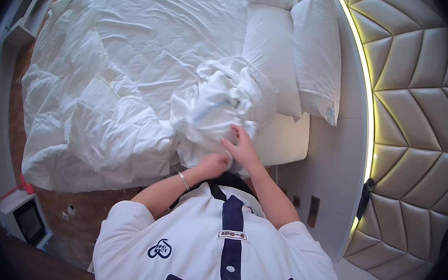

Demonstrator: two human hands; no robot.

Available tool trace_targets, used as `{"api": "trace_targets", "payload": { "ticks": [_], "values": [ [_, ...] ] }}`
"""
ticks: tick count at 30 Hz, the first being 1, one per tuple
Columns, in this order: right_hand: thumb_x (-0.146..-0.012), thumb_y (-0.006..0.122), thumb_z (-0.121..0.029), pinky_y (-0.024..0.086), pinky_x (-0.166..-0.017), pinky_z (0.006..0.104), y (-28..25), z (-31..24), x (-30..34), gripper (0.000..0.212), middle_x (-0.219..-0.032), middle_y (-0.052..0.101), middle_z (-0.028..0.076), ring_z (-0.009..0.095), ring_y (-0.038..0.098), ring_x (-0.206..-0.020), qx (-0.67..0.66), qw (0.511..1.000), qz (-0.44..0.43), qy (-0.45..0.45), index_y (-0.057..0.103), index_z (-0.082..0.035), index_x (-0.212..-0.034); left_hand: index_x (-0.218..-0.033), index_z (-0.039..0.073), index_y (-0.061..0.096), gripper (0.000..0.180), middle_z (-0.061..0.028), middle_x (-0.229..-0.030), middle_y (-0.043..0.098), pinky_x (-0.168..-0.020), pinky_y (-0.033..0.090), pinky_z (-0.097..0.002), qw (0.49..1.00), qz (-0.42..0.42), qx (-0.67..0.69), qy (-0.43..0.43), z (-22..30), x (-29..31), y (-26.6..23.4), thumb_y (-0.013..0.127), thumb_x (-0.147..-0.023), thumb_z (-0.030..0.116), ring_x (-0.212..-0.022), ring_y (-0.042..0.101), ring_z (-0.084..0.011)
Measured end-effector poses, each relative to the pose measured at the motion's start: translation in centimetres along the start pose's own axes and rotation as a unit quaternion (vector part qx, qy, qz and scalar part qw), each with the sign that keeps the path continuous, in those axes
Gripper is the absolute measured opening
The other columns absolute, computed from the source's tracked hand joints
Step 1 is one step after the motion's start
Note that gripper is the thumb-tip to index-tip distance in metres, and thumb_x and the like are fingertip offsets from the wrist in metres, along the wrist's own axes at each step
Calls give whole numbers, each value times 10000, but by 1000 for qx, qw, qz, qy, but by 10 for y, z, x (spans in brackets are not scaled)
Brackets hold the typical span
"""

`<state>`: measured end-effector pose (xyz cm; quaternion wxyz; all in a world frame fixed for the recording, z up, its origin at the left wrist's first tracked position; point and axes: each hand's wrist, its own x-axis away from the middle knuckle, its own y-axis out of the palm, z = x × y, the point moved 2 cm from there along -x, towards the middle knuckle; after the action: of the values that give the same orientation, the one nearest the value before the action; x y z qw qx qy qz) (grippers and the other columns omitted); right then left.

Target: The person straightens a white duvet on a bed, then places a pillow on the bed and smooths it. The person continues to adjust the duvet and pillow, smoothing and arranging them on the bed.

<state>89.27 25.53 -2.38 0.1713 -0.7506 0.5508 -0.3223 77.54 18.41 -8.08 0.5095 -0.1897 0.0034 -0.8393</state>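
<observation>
In front of my body a heap of crumpled white bed linen [219, 99], smeared by motion, lies on the near right part of the bed. A pale blue stripe runs across it. My left hand [212, 165], with a silver bangle on the wrist, is closed like a fist on the near end of this linen. Just right of it and a little farther away, my right hand [241, 151] lies against the heap with thumb and fingers apart. Part of its fingers is hard to make out against the cloth.
A rumpled white duvet [113, 125] covers the bed's left part. Several white pillows [317, 52] lie at the right, toward a padded beige headboard wall [409, 119] with a lit strip. At the lower left, a small white cabinet [20, 215] stands on the wooden floor [77, 228].
</observation>
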Motion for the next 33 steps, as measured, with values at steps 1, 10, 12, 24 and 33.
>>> {"api": "trace_targets", "payload": {
  "ticks": [1, 10, 12, 24, 33],
  "values": [
    [-714, 694, -299, 376, -956, 399, 6, -7, -5, 652, -1186, 478, 233, 355, 442, -1155, 21, 1000, -4, -16, 426, -18, -1238, -832, 78, 598, 153, -170, -821, 626, -696, 460, -444, 994, -76, -77, 25, 14, 6, 13, 468, -763, 118, -782, 595, -348],
    [-877, 522, -342, 473, -797, 363, 24, 61, -20, 456, -970, 644, 129, 220, 612, -900, -211, 939, -39, 269, 511, -1, -1180, -861, 61, 620, 204, -147, -809, 632, -713, 468, -396, 993, -107, 1, -44, -7, 18, 17, 502, -768, 199, -780, 607, -309],
    [-910, 470, -323, 450, -869, 363, -3, 40, -10, 474, -1105, 595, 124, 233, 582, -997, -494, 839, -26, 226, 461, 30, -1225, -891, 40, 618, 246, -155, -825, 635, -713, 471, -379, 992, -36, 52, -113, -17, 19, 3, 528, -786, 245, -793, 614, -297],
    [-927, 449, -364, 386, -980, 377, -82, -27, 91, 560, -1287, 479, 144, 258, 491, -1159, -585, 806, -8, 86, 355, 22, -1322, -1189, 41, 450, 386, -45, -988, 613, -694, 472, -295, 721, 49, 666, -184, 35, -84, -54, 543, -873, 241, -797, 593, -158],
    [-904, 404, -512, 479, -857, 351, -92, 1, 77, 581, -1191, 525, 129, 250, 577, -997, -706, 695, -83, 110, 443, -35, -1234, -967, 61, 562, 167, -79, -767, 597, -659, 459, -346, 964, -140, 66, 215, 195, -33, -22, 522, -808, 96, -718, 581, -217]
  ]
}}
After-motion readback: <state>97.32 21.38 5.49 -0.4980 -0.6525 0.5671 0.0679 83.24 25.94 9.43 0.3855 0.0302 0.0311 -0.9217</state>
